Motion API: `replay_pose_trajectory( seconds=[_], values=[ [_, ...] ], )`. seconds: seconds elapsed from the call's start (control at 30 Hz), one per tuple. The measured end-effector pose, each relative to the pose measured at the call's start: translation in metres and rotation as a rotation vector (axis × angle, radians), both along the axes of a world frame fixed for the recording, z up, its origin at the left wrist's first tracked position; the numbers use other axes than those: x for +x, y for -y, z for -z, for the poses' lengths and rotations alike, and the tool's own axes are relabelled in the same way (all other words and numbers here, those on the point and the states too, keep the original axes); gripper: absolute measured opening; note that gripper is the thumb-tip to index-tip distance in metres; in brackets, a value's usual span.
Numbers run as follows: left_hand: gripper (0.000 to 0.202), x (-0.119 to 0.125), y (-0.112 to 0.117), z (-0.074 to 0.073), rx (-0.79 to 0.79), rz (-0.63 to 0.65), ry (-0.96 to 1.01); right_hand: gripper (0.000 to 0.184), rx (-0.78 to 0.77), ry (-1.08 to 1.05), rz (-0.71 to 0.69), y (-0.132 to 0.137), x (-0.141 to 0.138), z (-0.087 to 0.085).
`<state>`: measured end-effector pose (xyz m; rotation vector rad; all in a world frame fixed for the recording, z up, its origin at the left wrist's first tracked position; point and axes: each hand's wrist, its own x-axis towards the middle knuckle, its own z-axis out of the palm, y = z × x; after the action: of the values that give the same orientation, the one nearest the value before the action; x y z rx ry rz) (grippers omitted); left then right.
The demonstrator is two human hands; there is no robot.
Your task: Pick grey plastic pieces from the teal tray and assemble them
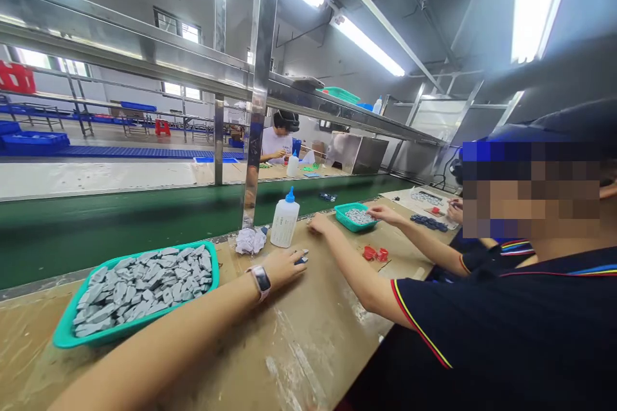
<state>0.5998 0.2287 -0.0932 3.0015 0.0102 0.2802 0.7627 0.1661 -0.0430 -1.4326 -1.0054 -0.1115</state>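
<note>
The person's left hand [284, 268], a pink-strapped smartwatch [261, 280] on its wrist, rests palm-down on the brown-papered table [299, 353], its fingers together and curled over a small dark blue piece [302, 260] that lies just past the fingertips, towards the table's far edge. Whether they clamp it is hard to tell. The person's right hand cannot be picked out: a navy-sleeved arm [357, 282] reaches in from the right, but it seems to belong to the co-worker beside them, and its fingers, lightly bunched, touch nothing clearly. Left of the hand sits a teal tray [116, 332] heaped with grey pieces, its far corner close to the green conveyor belt [144, 225]. A white glue bottle [285, 221] with a blue nozzle stands upright at the far edge, just beside a crumpled white cloth [250, 241]. A careless sweep of the wrist could tip that bottle towards the belt, and a bump from the neighbouring arm could flick the small piece off the table or jog the loaded tray, spilling pieces over its low rim.
</note>
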Motion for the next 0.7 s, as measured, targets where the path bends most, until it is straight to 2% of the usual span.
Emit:
replay_pose_trajectory(
  seconds=[0.1, 0.2, 0.3, 0.37, 0.4, 0.47, 0.63, 0.7],
  values=[
    [0.023, 0.029, -0.011, 0.011, 0.043, 0.121, 0.011, 0.028, 0.033, 0.030, 0.040, 0.006, -0.018, -0.017],
    [0.015, 0.041, -0.018, 0.015, 0.075, 0.228, 0.014, 0.025, 0.061, 0.075, 0.047, 0.017, -0.030, -0.031],
    [0.012, 0.033, -0.015, 0.008, 0.029, 0.300, 0.042, 0.025, 0.080, 0.099, 0.033, 0.033, -0.045, -0.034],
    [0.014, 0.010, -0.005, -0.002, -0.069, 0.293, 0.073, 0.027, 0.077, 0.095, 0.010, 0.047, -0.061, -0.025],
    [0.016, -0.009, 0.002, -0.008, -0.138, 0.266, 0.088, 0.028, 0.070, 0.086, -0.008, 0.054, -0.073, -0.017],
    [0.023, -0.062, 0.016, -0.022, -0.303, 0.161, 0.122, 0.027, 0.046, 0.059, -0.064, 0.069, -0.104, 0.006],
    [0.036, -0.241, 0.055, -0.063, -0.673, -0.276, 0.192, 0.034, -0.029, -0.037, -0.307, 0.117, -0.216, 0.065],
    [0.043, -0.308, 0.074, -0.067, -0.810, -0.467, 0.226, 0.042, -0.046, -0.064, -0.411, 0.139, -0.261, 0.080]
  ],
)
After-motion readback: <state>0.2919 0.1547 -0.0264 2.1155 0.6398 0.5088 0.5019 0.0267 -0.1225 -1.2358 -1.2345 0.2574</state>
